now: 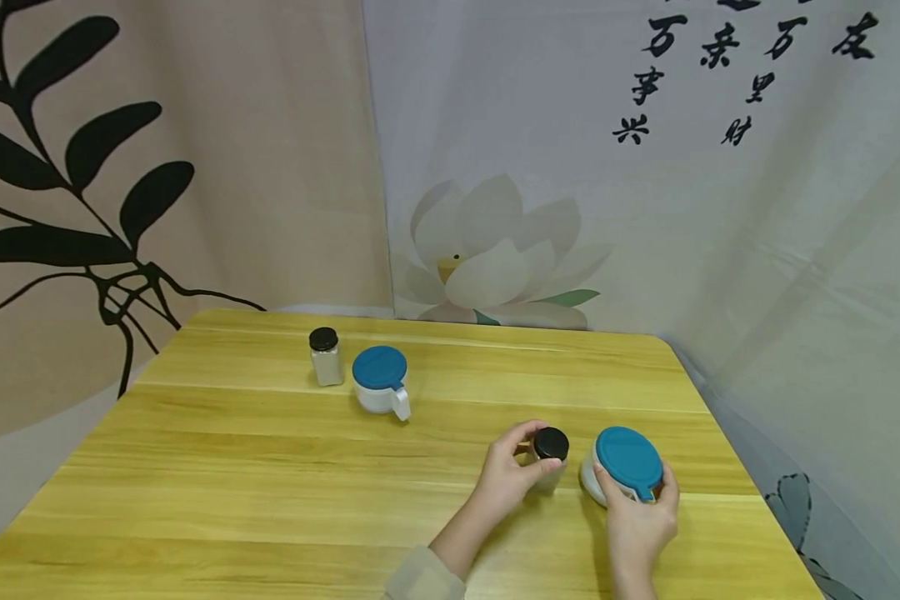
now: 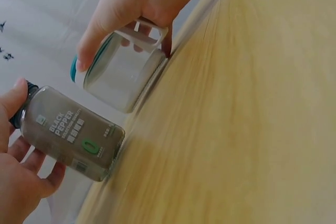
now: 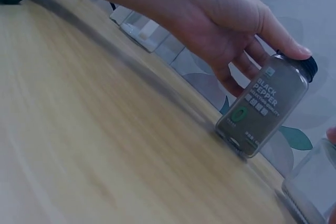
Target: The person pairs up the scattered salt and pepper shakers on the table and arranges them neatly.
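Toward the table's right side in the head view, my left hand [image 1: 504, 479] grips a glass black pepper jar [image 1: 551, 445] by its black cap, thumb on the near side. Its label and grey-brown powder show in the left wrist view, where the jar [image 2: 71, 132] stands upright on the wood. Just to the right, my right hand [image 1: 641, 529] holds a clear-and-white seasoning pot [image 1: 628, 457] with a blue lid, thumb and fingers on opposite sides. The pot's handle [image 2: 152, 31] points toward that palm. A small gap separates the pepper jar from the pot.
Farther back and left on the wooden table [image 1: 270, 500] stand a second black-capped jar [image 1: 326, 358] and another blue-lidded pot [image 1: 380, 379], side by side. Printed cloth curtains [image 1: 495, 125] hang behind the table and along its right side.
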Tool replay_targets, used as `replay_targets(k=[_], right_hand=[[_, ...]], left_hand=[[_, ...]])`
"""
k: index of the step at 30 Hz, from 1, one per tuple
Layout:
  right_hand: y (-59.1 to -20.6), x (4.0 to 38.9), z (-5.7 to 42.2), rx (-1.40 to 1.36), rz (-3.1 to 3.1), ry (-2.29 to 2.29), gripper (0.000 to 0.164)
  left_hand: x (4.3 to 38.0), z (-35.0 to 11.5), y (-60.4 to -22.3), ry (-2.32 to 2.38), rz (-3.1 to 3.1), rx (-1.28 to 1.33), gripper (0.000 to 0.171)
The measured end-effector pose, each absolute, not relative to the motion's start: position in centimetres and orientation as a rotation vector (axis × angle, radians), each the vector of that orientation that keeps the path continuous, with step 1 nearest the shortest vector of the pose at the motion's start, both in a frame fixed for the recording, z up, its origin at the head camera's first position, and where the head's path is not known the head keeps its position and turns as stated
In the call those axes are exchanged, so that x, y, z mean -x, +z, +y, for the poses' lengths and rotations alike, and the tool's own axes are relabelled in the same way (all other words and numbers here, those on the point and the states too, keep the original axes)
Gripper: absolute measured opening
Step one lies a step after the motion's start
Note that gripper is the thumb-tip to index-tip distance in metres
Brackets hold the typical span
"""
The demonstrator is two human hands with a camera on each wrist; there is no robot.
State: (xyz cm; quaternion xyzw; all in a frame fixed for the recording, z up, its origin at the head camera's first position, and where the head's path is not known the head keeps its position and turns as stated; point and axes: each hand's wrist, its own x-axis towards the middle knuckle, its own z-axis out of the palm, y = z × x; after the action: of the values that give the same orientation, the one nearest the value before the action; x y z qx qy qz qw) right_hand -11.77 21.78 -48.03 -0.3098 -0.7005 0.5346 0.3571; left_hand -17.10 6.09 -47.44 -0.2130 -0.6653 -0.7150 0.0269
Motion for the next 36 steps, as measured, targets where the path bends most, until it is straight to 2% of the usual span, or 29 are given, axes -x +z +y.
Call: replay_targets(k=[11,16,23,36], right_hand=[[-48.2,11.9,21.6,0.796,-1.831,1.378,0.094],[-48.3,11.8,21.6,0.788,-1.831,1.374,0.092],[-48.4,11.7,21.6,0.799,-1.839,1.393,0.095],[-48.2,11.6,21.6,0.775,-1.873,1.409,0.096]], left_hand=[[17.0,6.4,-47.3,-2.230,-2.072,0.628,0.042],[16.0,5.9,-45.3,-2.241,-2.071,0.635,0.040],[16.8,6.6,-47.3,-2.252,-2.069,0.622,0.044],[16.7,7.0,-47.3,-2.191,-2.135,0.593,0.046]])
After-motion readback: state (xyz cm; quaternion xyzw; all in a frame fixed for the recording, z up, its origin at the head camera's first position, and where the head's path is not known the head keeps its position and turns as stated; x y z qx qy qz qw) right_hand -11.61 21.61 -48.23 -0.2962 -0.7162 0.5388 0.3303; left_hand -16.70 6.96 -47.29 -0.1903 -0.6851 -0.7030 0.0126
